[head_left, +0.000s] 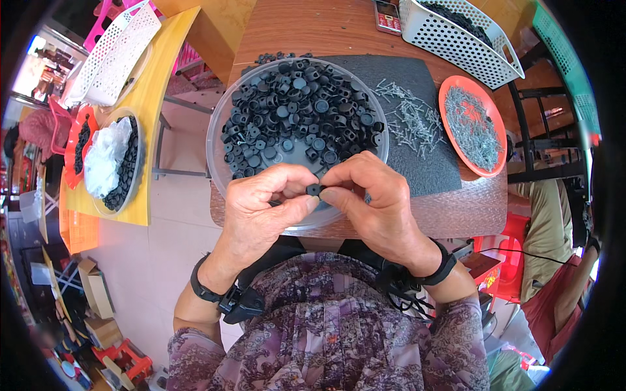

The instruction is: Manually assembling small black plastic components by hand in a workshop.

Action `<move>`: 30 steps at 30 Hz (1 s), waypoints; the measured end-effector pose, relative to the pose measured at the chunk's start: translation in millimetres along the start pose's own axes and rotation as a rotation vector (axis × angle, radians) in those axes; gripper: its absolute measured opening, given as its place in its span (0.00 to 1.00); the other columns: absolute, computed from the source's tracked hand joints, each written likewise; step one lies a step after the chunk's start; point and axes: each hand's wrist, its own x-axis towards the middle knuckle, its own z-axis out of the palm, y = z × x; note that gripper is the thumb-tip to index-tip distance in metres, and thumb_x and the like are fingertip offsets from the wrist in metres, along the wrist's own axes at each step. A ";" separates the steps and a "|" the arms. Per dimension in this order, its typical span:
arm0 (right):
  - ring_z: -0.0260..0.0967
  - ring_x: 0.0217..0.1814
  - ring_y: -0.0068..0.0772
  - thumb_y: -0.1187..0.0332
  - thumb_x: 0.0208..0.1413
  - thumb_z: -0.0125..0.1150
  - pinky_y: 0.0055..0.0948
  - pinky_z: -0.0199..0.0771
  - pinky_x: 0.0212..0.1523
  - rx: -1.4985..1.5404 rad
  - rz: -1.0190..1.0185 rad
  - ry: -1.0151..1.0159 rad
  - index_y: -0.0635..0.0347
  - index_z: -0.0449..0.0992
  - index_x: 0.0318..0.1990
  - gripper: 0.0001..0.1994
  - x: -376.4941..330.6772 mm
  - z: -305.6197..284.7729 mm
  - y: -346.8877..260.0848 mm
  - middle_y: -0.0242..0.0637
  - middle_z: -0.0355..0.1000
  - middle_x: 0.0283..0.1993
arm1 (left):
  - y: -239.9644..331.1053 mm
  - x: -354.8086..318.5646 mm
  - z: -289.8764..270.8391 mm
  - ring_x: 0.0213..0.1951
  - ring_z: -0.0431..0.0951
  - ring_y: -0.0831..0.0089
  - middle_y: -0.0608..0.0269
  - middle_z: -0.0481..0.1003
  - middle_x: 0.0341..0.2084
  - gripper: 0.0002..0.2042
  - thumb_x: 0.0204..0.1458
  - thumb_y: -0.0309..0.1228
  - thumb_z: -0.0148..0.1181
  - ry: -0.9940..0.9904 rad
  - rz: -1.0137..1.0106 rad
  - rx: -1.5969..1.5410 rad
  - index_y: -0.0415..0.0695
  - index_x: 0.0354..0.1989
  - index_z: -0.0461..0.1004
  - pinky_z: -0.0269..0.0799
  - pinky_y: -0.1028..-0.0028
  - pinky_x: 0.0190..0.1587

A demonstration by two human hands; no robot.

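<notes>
Above the near rim of a clear round tub, my two hands meet at a small black plastic piece with a hole in it. My left hand pinches it between thumb and fingers from one side. From the other side, my right hand grips it too, fingertips pressed together. Many loose black plastic parts fill the tub, among them round caps and ring-like pieces. Right of the tub, small silver screws lie scattered on a black foam mat. More screws heap in an orange plate.
At the table's far right stands a white perforated basket with dark parts, beside a red mobile phone. A yellow table on the left carries another tub of black parts, a plastic bag and a white basket. Someone sits at right.
</notes>
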 end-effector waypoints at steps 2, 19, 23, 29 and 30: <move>0.65 0.29 0.40 0.80 0.40 0.61 0.33 0.64 0.29 -0.064 -0.045 -0.020 0.63 0.73 0.29 0.07 2.0 -1.8 0.6 0.38 0.69 0.26 | -7.2 -0.6 -0.9 0.29 0.73 0.85 0.69 0.75 0.27 0.09 0.43 0.18 0.61 0.074 0.042 -0.070 0.38 0.35 0.75 0.69 0.84 0.32; 0.59 0.26 0.13 0.74 0.50 0.59 0.18 0.61 0.24 0.469 0.339 0.050 0.67 0.72 0.29 0.05 -1.0 1.6 -13.8 0.28 0.66 0.24 | 0.2 0.5 11.7 0.26 0.68 0.83 0.69 0.71 0.24 0.10 0.43 0.17 0.63 0.107 0.151 -0.145 0.37 0.35 0.75 0.65 0.83 0.29; 0.61 0.27 0.19 0.74 0.51 0.58 0.22 0.61 0.26 0.453 0.311 0.070 0.65 0.72 0.29 0.04 -1.1 6.1 -13.8 0.34 0.66 0.26 | -6.5 -1.1 12.6 0.28 0.68 0.82 0.68 0.71 0.26 0.09 0.44 0.20 0.64 0.176 0.144 -0.274 0.36 0.35 0.74 0.64 0.83 0.30; 0.66 0.31 0.31 0.77 0.43 0.64 0.26 0.66 0.30 -0.048 -0.116 0.216 0.62 0.75 0.30 0.06 -0.9 -13.7 0.6 0.37 0.70 0.29 | -5.1 5.0 15.7 0.30 0.71 0.79 0.63 0.71 0.30 0.12 0.45 0.26 0.65 0.171 0.245 -0.164 0.35 0.36 0.72 0.66 0.82 0.33; 0.67 0.31 0.34 0.78 0.41 0.65 0.27 0.67 0.31 -0.209 -0.177 0.293 0.62 0.75 0.30 0.07 0.0 -24.6 9.5 0.37 0.71 0.30 | -4.6 6.2 15.5 0.28 0.72 0.78 0.63 0.71 0.29 0.13 0.45 0.27 0.66 0.172 0.214 -0.189 0.35 0.36 0.71 0.69 0.82 0.32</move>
